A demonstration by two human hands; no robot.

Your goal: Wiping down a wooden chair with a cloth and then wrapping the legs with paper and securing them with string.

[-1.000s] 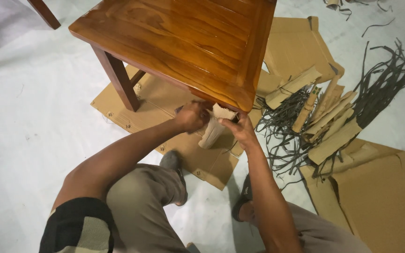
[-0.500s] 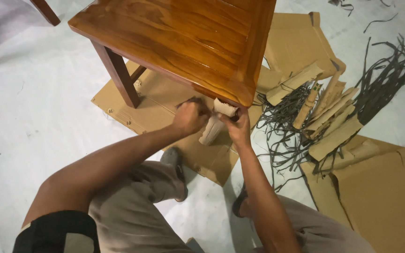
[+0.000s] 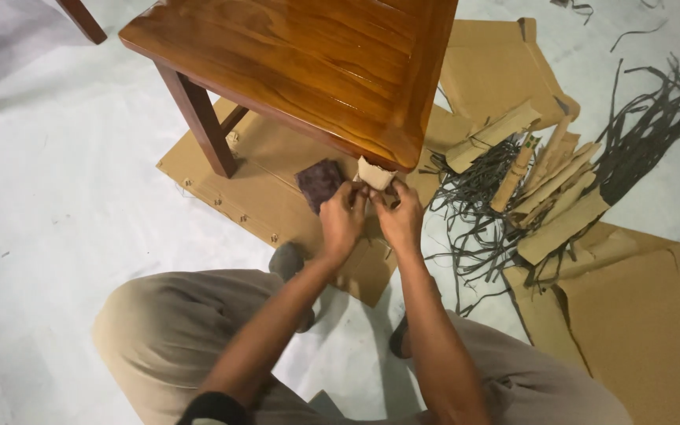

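Both hands at the near corner of the wooden table (image 3: 308,71). Left hand (image 3: 341,216) pinches a dark rag (image 3: 319,181); right hand (image 3: 400,218) grips the cardboard wrap (image 3: 375,173) on the leg. Wrap looks light, stiff, tearable; best taken at its loose top edge. Flat cardboard (image 3: 253,189) on the floor beneath.

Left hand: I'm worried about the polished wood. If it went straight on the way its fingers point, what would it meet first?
Probably the dark pad its fingers already touch, then the table edge just beyond; depth there is unclear. The left hand points up and away.
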